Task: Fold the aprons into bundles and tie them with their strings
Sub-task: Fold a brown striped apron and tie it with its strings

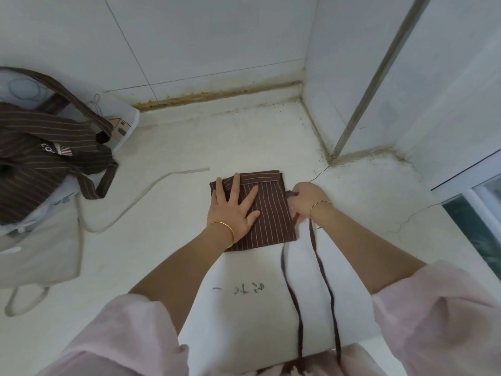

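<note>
A brown striped apron (271, 213) lies folded into a flat square on the white surface in the middle of the view. My left hand (235, 206) presses flat on its left half, fingers spread. My right hand (305, 200) grips the apron's dark strings (324, 270) at the square's right edge. Two strings trail from that hand down toward my body over a white sheet (244, 291) with handwriting.
A heap of unfolded brown striped aprons (46, 150) sits at the left on a pale printed bag (119, 118). A beige apron (40, 256) with long pale straps lies below it. Tiled walls rise behind and to the right; a window frame (471, 185) stands at far right.
</note>
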### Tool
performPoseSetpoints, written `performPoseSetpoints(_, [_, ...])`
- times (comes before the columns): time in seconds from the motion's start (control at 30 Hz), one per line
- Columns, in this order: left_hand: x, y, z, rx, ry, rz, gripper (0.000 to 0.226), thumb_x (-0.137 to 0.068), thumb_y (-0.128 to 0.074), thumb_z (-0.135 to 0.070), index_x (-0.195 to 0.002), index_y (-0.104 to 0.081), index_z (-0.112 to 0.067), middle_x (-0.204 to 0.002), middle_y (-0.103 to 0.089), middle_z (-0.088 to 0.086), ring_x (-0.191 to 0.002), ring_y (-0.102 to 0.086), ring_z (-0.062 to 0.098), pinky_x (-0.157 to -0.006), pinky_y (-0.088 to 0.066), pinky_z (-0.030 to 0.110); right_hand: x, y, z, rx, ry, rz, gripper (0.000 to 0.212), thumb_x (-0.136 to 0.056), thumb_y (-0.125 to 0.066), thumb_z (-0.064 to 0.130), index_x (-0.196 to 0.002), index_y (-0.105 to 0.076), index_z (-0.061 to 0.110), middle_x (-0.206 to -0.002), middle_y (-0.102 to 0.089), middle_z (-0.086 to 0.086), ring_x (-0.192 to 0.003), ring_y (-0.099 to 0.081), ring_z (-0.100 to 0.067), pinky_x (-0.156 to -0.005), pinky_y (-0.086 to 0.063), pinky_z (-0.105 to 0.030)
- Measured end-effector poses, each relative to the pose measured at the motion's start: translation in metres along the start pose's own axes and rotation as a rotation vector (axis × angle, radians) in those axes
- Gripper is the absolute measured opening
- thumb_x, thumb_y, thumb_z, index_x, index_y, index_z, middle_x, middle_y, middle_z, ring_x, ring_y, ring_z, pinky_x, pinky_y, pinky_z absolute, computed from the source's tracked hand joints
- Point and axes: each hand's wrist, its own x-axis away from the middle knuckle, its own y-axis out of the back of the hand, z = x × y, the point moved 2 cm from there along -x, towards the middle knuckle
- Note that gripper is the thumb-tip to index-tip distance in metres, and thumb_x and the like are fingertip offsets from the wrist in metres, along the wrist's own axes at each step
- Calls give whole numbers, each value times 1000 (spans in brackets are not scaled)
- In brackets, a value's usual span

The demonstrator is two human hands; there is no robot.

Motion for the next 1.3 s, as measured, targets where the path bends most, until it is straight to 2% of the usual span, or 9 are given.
performPoseSetpoints(0.17, [2,0,-3,-38,-3,-11,62,-95,-9,-58,-148,14,-35,-156,21,8,-142,12,42,-117,-4,49,-22,62,-3,266,-48,-207,25,-90,-43,2,-104,-63,5,-105,-66,-15,-91,-63,-31,-81,-51,-36])
performPoseSetpoints(0.3, [4,5,-3,-110,-145,-248,57,-92,-32,-46,-140,-41,-19,-139,-46,13,-123,-45,34,-107,-31,51,-14,72,14,645,26,12,39,-88,-48,9,-127,-49,8,-119,-56,-11,-102,-57,-26,-82,-50,-32])
performPoseSetpoints(0.4, [-6,25,1,145,-216,-490,37,-86,-40,-24,-114,-59,-9,-107,-61,12,-87,-60,31,-76,-50,40,-19,58,42,544,244,-7,51,-90,-51,21,-139,-38,9,-136,-43,-11,-121,-46,-28,-98,-43,-37])
performPoseSetpoints(0.47, [-16,42,9,265,-135,-546,38,-84,-37,-10,-114,-59,-4,-108,-60,16,-89,-60,34,-74,-48,38,-24,42,59,386,363,-35,50,-96,-46,23,-143,-34,13,-145,-38,-10,-130,-39,-26,-108,-35,-38])
performPoseSetpoints(0.57, [-32,47,29,345,-35,-212,49,-91,-47,-11,-139,-39,-10,-138,-41,13,-123,-42,31,-99,-37,40,-36,14,63,520,384,47,47,-98,-44,29,-142,-34,13,-141,-41,-12,-126,-43,-29,-105,-38,-41])
performPoseSetpoints(0.67, [-43,43,41,277,-57,61,61,-87,-62,-30,-139,-35,-15,-135,-39,10,-123,-40,28,-99,-39,39,-44,-3,59,754,367,45,46,-91,-58,29,-131,-43,13,-129,-43,-9,-119,-43,-28,-94,-44,-38])
performPoseSetpoints(1.1, [-40,41,40,296,-70,181,53,-72,-75,-43,-111,-48,-20,-104,-40,1,-102,-41,21,-83,-41,33,-28,-8,57,698,407,202,31,-87,-54,15,-117,-48,18,-100,-53,-5,-85,-48,-21,-71,-47,-33])
performPoseSetpoints(1.2, [-35,56,43,488,-58,193,44,-74,-76,-30,-101,-44,-17,-97,-51,1,-91,-51,22,-74,-44,29,-21,6,62,648,497,77,23,-86,-52,10,-107,-48,15,-103,-57,-6,-84,-51,-23,-69,-42,-33])
performPoseSetpoints(1.3, [-30,97,49,667,-66,138,57,-77,-75,-21,-125,-45,-13,-114,-56,5,-102,-55,23,-81,-44,27,-15,34,80,570,603,-201,22,-84,-51,5,-104,-49,15,-98,-55,-4,-88,-54,-24,-65,-38,-30])
